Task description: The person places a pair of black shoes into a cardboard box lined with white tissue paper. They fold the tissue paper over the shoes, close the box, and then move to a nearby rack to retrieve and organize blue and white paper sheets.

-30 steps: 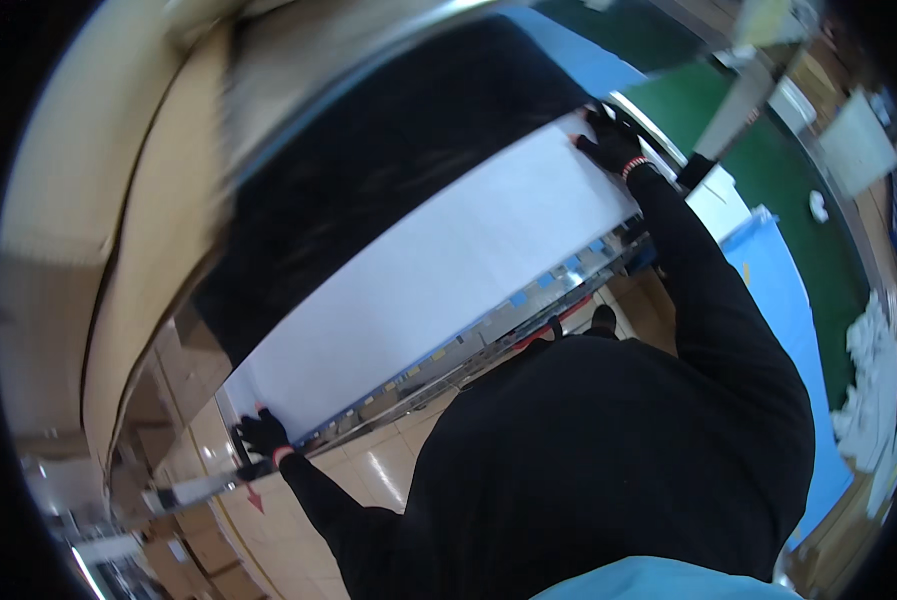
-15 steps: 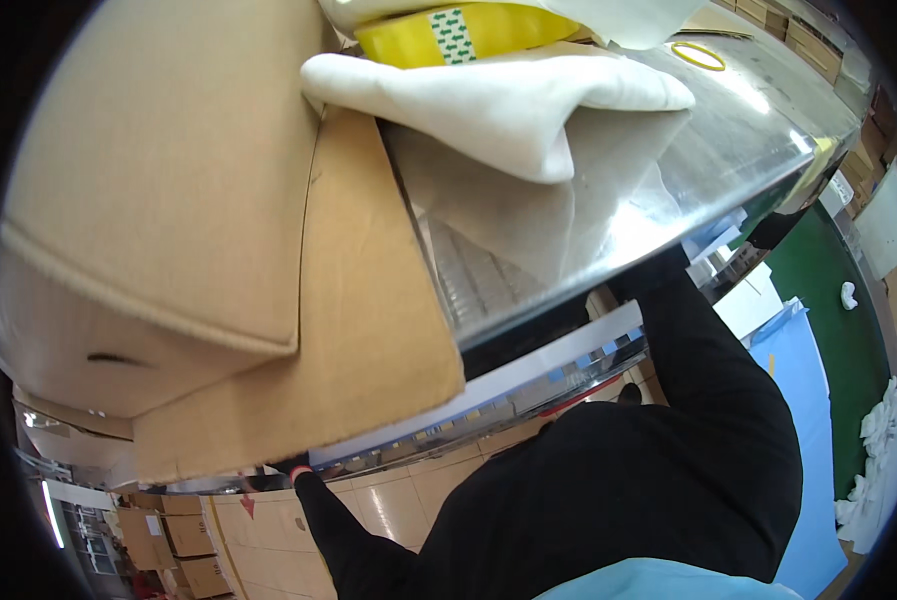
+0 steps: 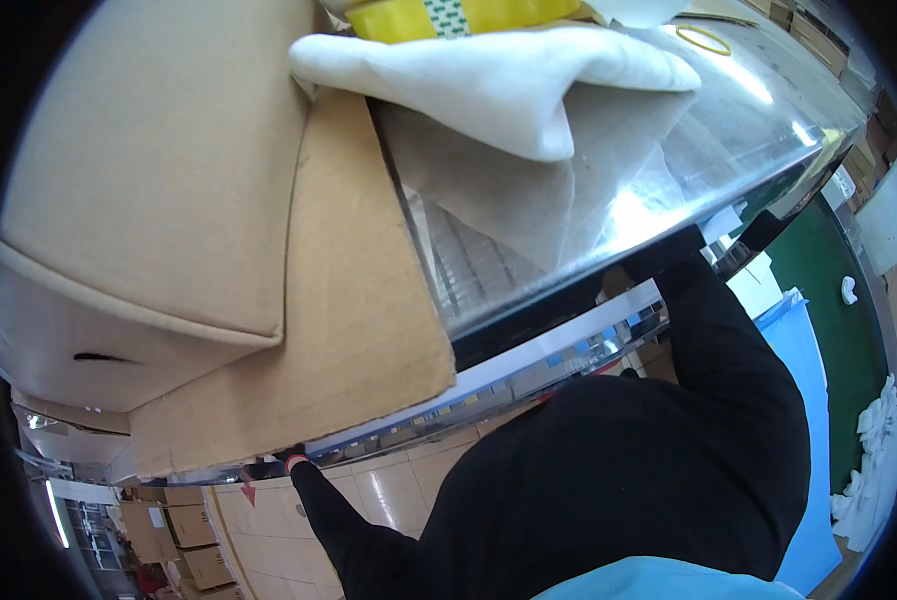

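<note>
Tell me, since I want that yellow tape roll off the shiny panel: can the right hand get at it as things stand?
Probably not: the right hand grips the shiny panel's near edge, and the yellow tape roll sits far across it beyond a white cloth.

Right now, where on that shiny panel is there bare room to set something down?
Bare metal sheet lies right of the white cloth, around the tape ring. The left is crowded with cardboard sheet and cardboard box.

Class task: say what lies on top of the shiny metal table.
On the shiny metal table lie a flat cardboard sheet, folded white cloth and yellow tape roll. What lies beneath the cardboard is covered.
</note>
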Demonstrator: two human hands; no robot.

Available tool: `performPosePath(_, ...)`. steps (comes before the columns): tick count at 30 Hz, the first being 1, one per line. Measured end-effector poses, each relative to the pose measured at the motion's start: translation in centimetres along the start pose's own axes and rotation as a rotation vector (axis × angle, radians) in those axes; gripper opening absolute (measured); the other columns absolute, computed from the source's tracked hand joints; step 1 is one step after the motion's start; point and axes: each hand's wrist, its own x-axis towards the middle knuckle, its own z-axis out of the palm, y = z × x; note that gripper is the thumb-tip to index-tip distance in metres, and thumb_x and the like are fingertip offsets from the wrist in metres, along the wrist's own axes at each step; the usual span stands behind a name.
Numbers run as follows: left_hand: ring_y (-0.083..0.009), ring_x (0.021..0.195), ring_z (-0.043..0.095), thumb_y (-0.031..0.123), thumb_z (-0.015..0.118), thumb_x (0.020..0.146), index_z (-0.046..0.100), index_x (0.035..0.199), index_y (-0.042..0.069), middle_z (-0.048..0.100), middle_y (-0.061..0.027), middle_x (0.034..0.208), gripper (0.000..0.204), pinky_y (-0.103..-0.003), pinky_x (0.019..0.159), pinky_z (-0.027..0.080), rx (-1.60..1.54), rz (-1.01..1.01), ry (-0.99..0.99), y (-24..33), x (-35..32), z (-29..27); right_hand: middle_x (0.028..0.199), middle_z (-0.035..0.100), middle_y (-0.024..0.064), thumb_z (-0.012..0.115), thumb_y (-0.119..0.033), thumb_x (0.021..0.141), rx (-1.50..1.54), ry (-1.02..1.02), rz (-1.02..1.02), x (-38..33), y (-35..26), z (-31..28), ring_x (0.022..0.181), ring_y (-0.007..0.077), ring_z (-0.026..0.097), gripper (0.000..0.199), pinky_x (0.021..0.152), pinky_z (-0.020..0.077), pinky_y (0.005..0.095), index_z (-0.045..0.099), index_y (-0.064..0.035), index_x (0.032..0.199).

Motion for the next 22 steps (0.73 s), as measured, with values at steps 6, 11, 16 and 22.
performPosePath(6, -0.0372, 0.139, 0.024, 0.064, 0.032, 0.091, 0.035, 0.143, 0.009, 0.025, -0.0178, 0.152, 0.076, -0.063, 0.104, 0.025, -0.01, -0.021, 0.063, -2.0, 0.8, 2.2, 0.126, 0.055, 0.0149, 0.057, -0.05, 0.083, 0.042, 0.218, -0.285, -6.6, -2.6, 4.4, 0.122, 0.0327, 0.046, 0.057, 0.106, 0.0257, 0.0543, 0.054, -0.0151, 0.128)
performPosePath(11, -0.0383, 0.138, 0.027, 0.062, 0.032, 0.093, 0.036, 0.142, 0.008, 0.029, -0.018, 0.15, 0.073, -0.064, 0.102, 0.027, -0.039, 0.029, 0.102, -1.9, 0.3, 2.7, 0.123, 0.057, 0.0139, 0.057, -0.049, 0.083, 0.033, 0.201, -0.198, -8.3, 1.7, 6.0, 0.12, 0.0318, 0.049, 0.054, 0.106, 0.0269, 0.0529, 0.055, -0.0165, 0.127)
performPosePath(16, -0.0386, 0.138, 0.026, 0.062, 0.032, 0.092, 0.036, 0.142, 0.008, 0.03, -0.0178, 0.149, 0.074, -0.064, 0.103, 0.025, 0.045, 0.029, 0.006, -0.4, -2.2, 0.1, 0.121, 0.06, 0.0129, 0.057, -0.047, 0.084, 0.014, 0.345, -0.223, -9.3, 0.7, 8.0, 0.118, 0.0308, 0.051, 0.051, 0.106, 0.0282, 0.0515, 0.056, -0.0179, 0.126)
performPosePath(22, -0.039, 0.138, 0.026, 0.063, 0.033, 0.091, 0.036, 0.142, 0.008, 0.031, -0.0177, 0.149, 0.075, -0.064, 0.105, 0.022, 0.08, 0.055, -0.04, 0.9, -3.1, -1.8, 0.136, 0.049, 0.0139, 0.056, -0.053, 0.083, -0.015, 0.168, -0.44, -7.4, -0.9, 8.0, 0.129, 0.0306, 0.041, 0.06, 0.111, 0.0218, 0.0507, 0.051, -0.0182, 0.132)
